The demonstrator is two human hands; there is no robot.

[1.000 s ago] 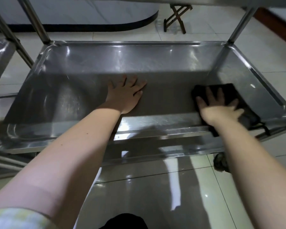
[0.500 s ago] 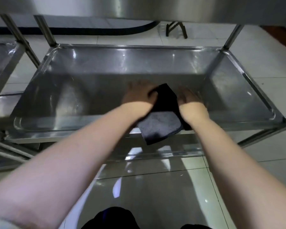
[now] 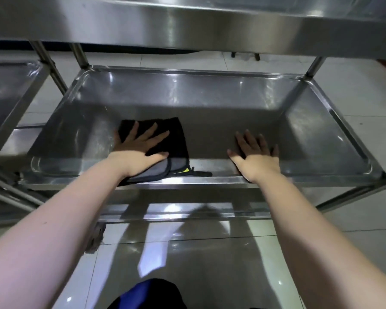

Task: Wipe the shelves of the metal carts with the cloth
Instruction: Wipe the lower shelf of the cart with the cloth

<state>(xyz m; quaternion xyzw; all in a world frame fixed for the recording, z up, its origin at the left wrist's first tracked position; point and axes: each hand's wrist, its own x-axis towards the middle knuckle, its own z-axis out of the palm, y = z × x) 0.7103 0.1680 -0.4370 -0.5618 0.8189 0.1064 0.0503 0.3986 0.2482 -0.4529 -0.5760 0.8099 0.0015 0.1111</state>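
Where the dark cloth point(image 3: 176, 137) lies flat on the middle shelf point(image 3: 210, 101) of the metal cart, left of centre w/ its near edge and a small loop tab draped over the front rim, the left hand point(image 3: 140, 146) presses on it, palm down, fingers straight and spread. Right hand point(image 3: 256, 157): released, flat on bare steel to the cloth's right, apart from it, holding nothing. Above: upper shelf point(image 3: 187, 21). Far left: 2nd cart's shelf point(image 3: 7, 85). Below: glossy tiled floor point(image 3: 210, 264), caster point(image 3: 96, 238) by front-left leg.
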